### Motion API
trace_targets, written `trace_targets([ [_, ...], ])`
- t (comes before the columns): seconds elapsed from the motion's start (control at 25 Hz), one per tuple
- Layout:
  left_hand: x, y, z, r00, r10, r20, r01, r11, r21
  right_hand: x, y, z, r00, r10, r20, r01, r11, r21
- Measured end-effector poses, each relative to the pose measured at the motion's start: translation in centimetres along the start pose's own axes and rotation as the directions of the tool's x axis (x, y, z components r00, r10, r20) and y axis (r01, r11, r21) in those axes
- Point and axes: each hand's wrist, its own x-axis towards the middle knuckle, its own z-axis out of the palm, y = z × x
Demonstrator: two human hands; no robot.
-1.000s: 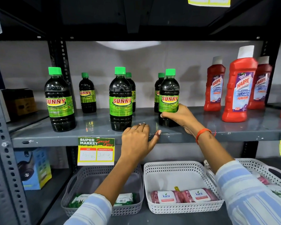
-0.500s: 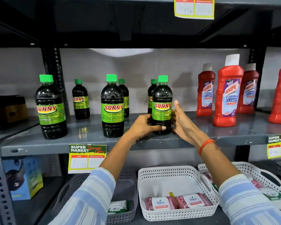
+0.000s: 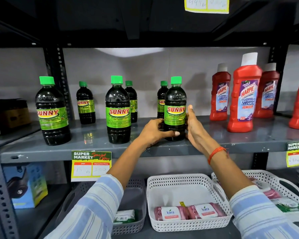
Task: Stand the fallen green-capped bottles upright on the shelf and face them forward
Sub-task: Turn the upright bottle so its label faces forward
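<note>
We bracket the upright dark plastic green-capped bottle on the grey metal shelf, its long axis vertical. Our left hand curls its fingers around the base; our right hand lies flat against the bottle's right side, fingers straight and together.

The shelf at mid frame looked like grey painted metal, smooth with a dull sheen. The green-capped bottles were glossy dark plastic with shiny printed labels. At the right, red bottles were glossy plastic. Lower centre, a white basket was perforated matt plastic. The sleeves were striped cloth.
</note>
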Motion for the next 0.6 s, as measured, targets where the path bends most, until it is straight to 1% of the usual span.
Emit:
trace_targets([
  [0.16,-0.1,0.0,0.0,1.000,0.000,0.006,0.000,1.000,0.009,0.3,0.4,-0.2,0.999,-0.038,-0.017,0.037,0.998,-0.051],
  [0.28,-0.5,0.4,-0.1,0.999,-0.003,-0.032,0.004,0.999,0.034,1.0,0.9,-0.3,0.998,-0.057,-0.033,0.054,0.995,-0.078],
  [0.32,-0.9,0.7,0.0,0.996,0.007,-0.085,-0.007,1.000,0.006,1.0,1.1,-0.2,0.996,-0.070,-0.057,0.065,0.994,-0.090],
  [0.36,-1.7,1.2,0.0,0.985,0.029,-0.173,-0.034,0.999,-0.024,0.9,1.2,-0.1,0.985,-0.121,-0.120,0.105,0.986,-0.130],
  [0.4,-2.8,1.6,-0.1,0.954,0.083,-0.286,-0.092,0.996,-0.018,0.3,1.3,0.3,0.949,-0.221,-0.223,0.177,0.963,-0.202],
  [0.44,-4.1,1.9,-0.3,0.891,0.200,-0.408,-0.185,0.980,0.077,-0.5,1.3,0.7,0.863,-0.376,-0.338,0.275,0.910,-0.312],
  [0.48,-5.4,2.2,-0.8,0.794,0.358,-0.491,-0.261,0.931,0.257,-1.5,1.3,1.6,0.726,-0.549,-0.414,0.367,0.818,-0.442],
  [0.52,-6.6,1.9,-1.6,0.678,0.519,-0.521,-0.282,0.837,0.468,-2.4,1.2,2.7,0.570,-0.711,-0.412,0.452,0.690,-0.565],
  [0.56,-7.7,1.5,-2.7,0.570,0.637,-0.519,-0.245,0.734,0.633,-3.4,0.9,4.3,0.462,-0.820,-0.337,0.525,0.560,-0.641],
  [0.6,-8.3,0.7,-4.1,0.517,0.668,-0.535,-0.167,0.692,0.702,-3.4,1.3,5.9,0.422,-0.879,-0.222,0.589,0.452,-0.670],
])
